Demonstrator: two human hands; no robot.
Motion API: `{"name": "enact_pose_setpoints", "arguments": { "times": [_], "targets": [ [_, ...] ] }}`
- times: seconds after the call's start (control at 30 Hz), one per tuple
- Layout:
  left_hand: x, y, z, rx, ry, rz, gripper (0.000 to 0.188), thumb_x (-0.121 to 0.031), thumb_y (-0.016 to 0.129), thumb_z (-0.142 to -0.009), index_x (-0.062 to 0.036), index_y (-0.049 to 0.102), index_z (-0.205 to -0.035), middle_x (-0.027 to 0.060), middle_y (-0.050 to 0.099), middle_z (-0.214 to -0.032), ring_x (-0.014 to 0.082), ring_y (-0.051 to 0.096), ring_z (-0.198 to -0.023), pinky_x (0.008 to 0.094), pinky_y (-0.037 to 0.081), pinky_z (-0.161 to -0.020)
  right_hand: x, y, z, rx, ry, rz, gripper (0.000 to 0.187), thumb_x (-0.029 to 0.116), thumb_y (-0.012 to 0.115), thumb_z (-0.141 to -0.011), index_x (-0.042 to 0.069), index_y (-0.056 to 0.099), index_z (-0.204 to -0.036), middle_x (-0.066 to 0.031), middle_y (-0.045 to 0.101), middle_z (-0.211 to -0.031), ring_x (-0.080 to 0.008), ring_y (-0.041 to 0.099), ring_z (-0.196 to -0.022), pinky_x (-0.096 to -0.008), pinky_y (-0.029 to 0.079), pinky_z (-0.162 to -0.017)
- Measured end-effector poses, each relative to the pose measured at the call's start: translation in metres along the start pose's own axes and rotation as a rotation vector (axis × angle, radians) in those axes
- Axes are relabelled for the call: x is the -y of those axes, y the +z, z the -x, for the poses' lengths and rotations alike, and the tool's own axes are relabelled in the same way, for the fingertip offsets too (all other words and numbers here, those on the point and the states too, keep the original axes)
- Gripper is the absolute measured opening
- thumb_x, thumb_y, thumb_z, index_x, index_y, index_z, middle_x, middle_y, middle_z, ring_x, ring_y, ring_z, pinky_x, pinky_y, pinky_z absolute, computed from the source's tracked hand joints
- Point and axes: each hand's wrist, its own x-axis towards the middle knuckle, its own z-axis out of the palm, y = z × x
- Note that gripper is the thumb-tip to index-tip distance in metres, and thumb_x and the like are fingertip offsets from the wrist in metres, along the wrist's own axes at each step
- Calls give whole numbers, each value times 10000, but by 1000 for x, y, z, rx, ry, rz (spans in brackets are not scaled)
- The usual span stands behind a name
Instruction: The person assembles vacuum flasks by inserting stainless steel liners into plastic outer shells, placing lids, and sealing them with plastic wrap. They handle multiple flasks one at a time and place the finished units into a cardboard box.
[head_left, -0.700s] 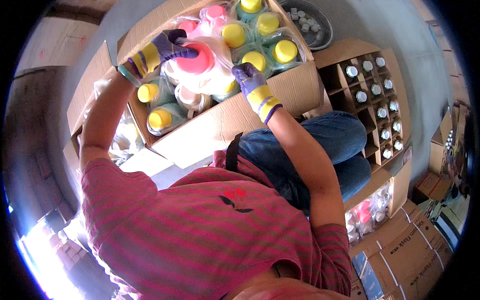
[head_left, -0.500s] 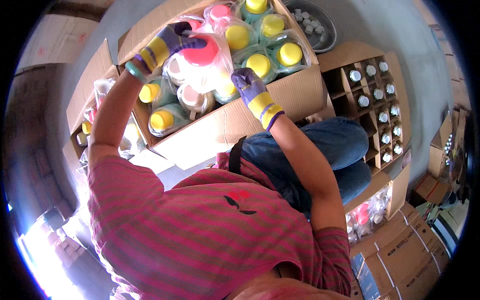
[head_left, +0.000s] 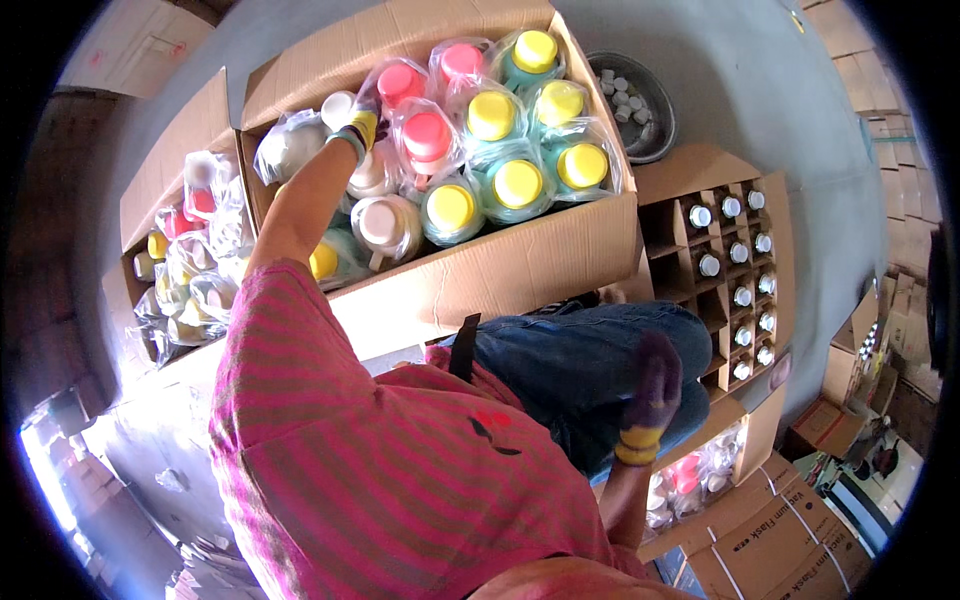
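The person sits over a big cardboard carton (head_left: 520,270) which is filled with plastic jugs, each one wrapped in a clear bag. The left hand (head_left: 358,128), in a purple glove with a yellow cuff, reaches deep into the carton and lies on a bagged jug with a pink lid (head_left: 402,85), near the far wall. The hand looks closed around the bag at the jug's edge, but I cannot tell how firm the grasp is, because the fingers are partly hidden by the plastic. The right hand (head_left: 652,385), with the same kind of glove, is well apart from the carton, low beside the knee in blue jeans (head_left: 570,365). Its fingers are loosely bent and it holds nothing.

In my judgement the step in hand is the settling of the pink-lidded jug among its neighbours, the yellow-lidded jugs (head_left: 493,115) and another pink one (head_left: 427,135). The row is already tight, so the next move probably calls for a careful push downward, keeping the bag from catching between lids. A second carton with divided cells and small bottles (head_left: 735,265) stands just beside.
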Motion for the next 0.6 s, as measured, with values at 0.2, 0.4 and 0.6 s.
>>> {"name": "enact_pose_setpoints", "arguments": {
  "times": [0.2,0.4,0.6],
  "targets": [
    [5,9,-9,-151,48,-483,480,-444,779,-742,-102,628,-1043,47,664,-905,213,618,-750,346,514,-602,-14,-49,37,-219,-59,-55,412,280,375,-1033,-18,524,-1276,-163,582,-1258,-285,546,-1187,-438,438,-1025],
    [-6,33,-15,-334,79,-615,542,-421,834,-675,-98,609,-1048,72,669,-914,236,626,-770,359,526,-644,-23,-29,36,-302,-83,-156,407,225,419,-1022,-44,473,-1323,-177,512,-1348,-278,556,-1190,-384,463,-1008],
    [-6,-6,2,-707,324,-357,616,-397,889,-607,-94,590,-1053,97,674,-924,260,634,-790,373,539,-685,-10,-31,40,-297,-170,-179,369,178,435,-1005,-38,496,-1298,-165,561,-1294,-268,551,-1190,-395,450,-1019]
  ]
}}
